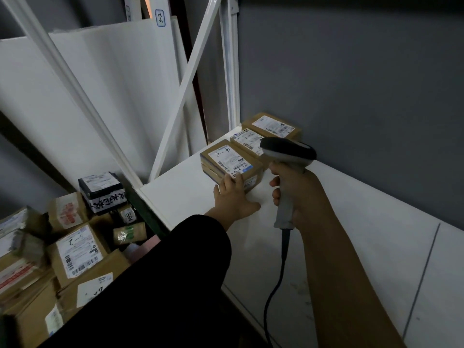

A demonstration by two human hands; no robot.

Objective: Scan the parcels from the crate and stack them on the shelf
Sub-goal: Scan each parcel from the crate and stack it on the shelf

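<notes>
Lighting is dim throughout. A plain grey wall [364, 84] fills the right side and runs along the far edge of a white shelf [351, 234]. A thin dark seam [424, 272] crosses the shelf surface near the right. A white upright [232, 71] stands at the shelf's far corner, against the wall. A white diagonal brace [187, 89] slopes from top centre down to the shelf's left edge. Behind it, flat white panels [113, 84] stand on edge. A label [160, 18] above them reads "3-2".
</notes>
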